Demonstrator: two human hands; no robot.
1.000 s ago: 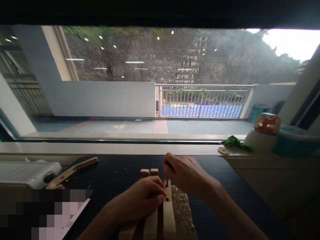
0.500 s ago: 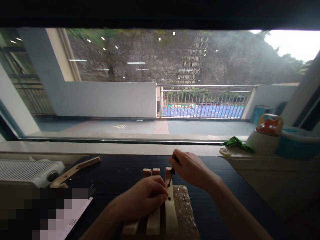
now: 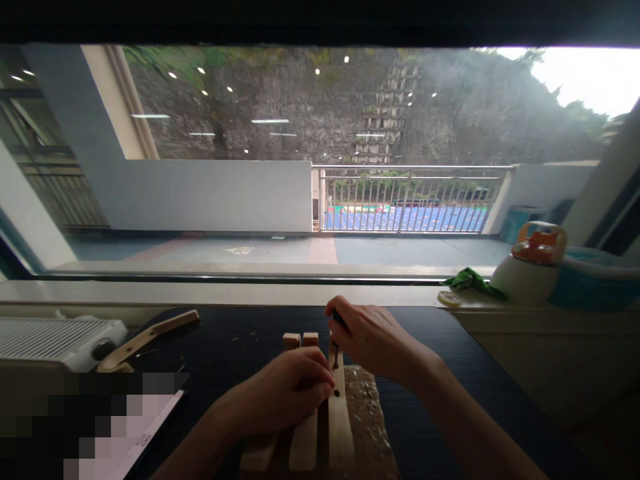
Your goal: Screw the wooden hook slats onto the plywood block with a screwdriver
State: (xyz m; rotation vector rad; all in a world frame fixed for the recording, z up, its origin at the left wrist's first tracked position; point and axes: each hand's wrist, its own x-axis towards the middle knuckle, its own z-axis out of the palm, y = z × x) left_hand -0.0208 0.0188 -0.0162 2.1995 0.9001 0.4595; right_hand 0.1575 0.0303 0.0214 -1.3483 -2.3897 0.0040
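Note:
My right hand (image 3: 373, 333) is closed around the dark handle of a screwdriver-like tool (image 3: 336, 355). The tool leans slightly, its thin shaft pointing down to a spot on a pale wooden strip (image 3: 340, 427). A dark round hole shows in that strip, just nearer to me than the tip. My left hand (image 3: 285, 387) lies across two neighbouring wooden strips (image 3: 304, 443), its fingers curled together and pressed against the left edge of the strip under the tool. Below the strips is a brown block wrapped in shiny clear film (image 3: 367, 407). My left hand hides the strips' middles.
On the dark tabletop (image 3: 220, 340) at left lie an angled wooden piece (image 3: 150, 331) with holes and small shavings. A white slatted appliance (image 3: 60, 340) and a lit screen (image 3: 145, 433) are nearby. The sill holds a green cloth (image 3: 470, 281) and a white-and-orange container (image 3: 530, 267).
My right hand has shifted slightly left and tilted, with the tool's handle turned in its grip. My left hand stays on the strips. The whole view has moved a little.

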